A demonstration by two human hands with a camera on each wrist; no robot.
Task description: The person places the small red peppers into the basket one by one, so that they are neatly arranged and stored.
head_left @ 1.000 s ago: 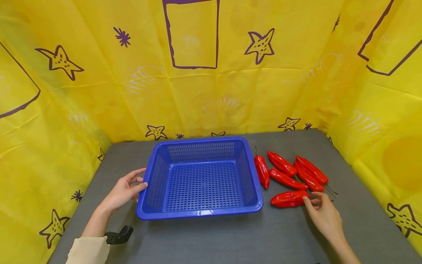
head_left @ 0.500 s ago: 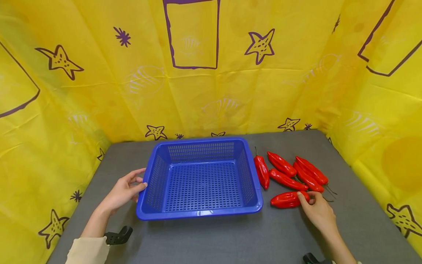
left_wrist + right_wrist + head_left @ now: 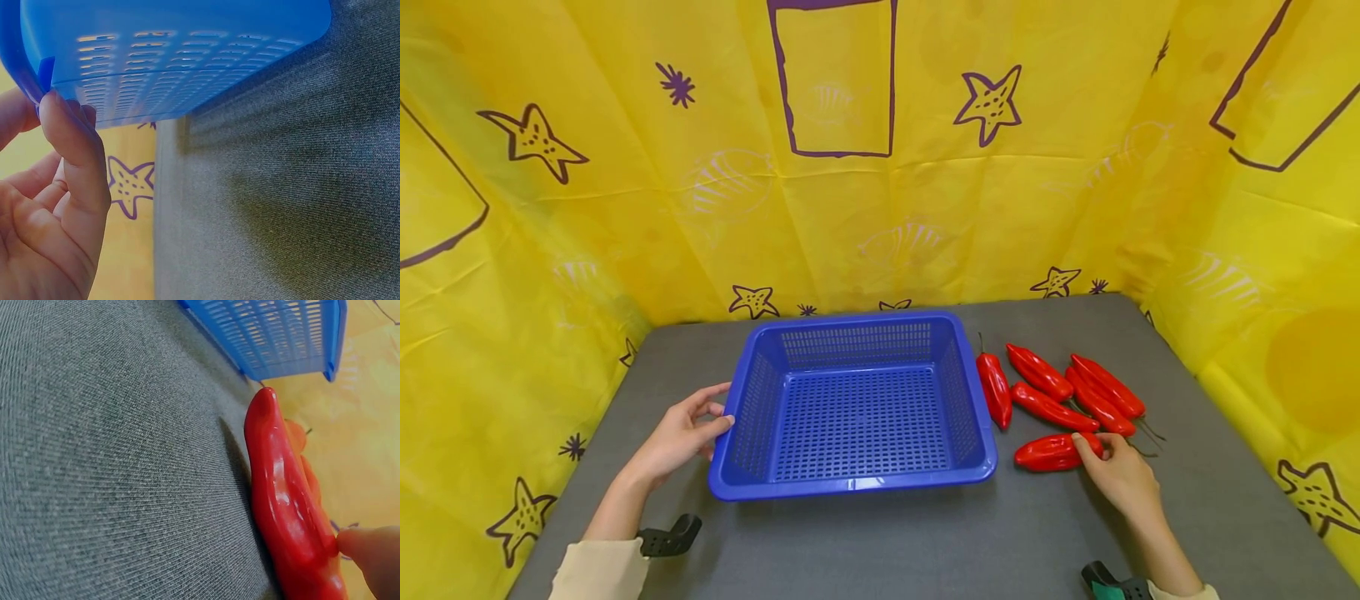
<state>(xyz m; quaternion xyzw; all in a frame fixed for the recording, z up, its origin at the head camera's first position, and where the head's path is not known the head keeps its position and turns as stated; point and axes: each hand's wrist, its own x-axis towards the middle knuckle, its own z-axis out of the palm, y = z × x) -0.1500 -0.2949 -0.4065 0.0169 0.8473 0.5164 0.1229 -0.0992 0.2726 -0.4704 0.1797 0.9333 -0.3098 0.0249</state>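
A blue plastic basket (image 3: 861,483) with slotted walls sits on the grey table, and nothing lies inside it. At its left rim, my left hand (image 3: 681,433) pinches the edge between thumb and fingers; the left wrist view shows the thumb (image 3: 75,137) against the rim. My right hand (image 3: 1120,475) grips the stem-side end of the nearest red chili pepper (image 3: 1048,452), thumb on top. In the right wrist view that pepper (image 3: 281,494) lies along the cloth, with the thumb tip (image 3: 365,547) touching its side. The other fingers are mostly hidden there.
Several more red chili peppers (image 3: 1047,407) lie behind the held one, one of them (image 3: 995,390) close beside the basket's right wall. Yellow patterned curtains (image 3: 850,217) enclose the table (image 3: 925,550) at the back and both sides.
My right hand has shifted left along the front pepper, and its thumb and fingers have closed round the end. My left hand and the basket have stayed put.
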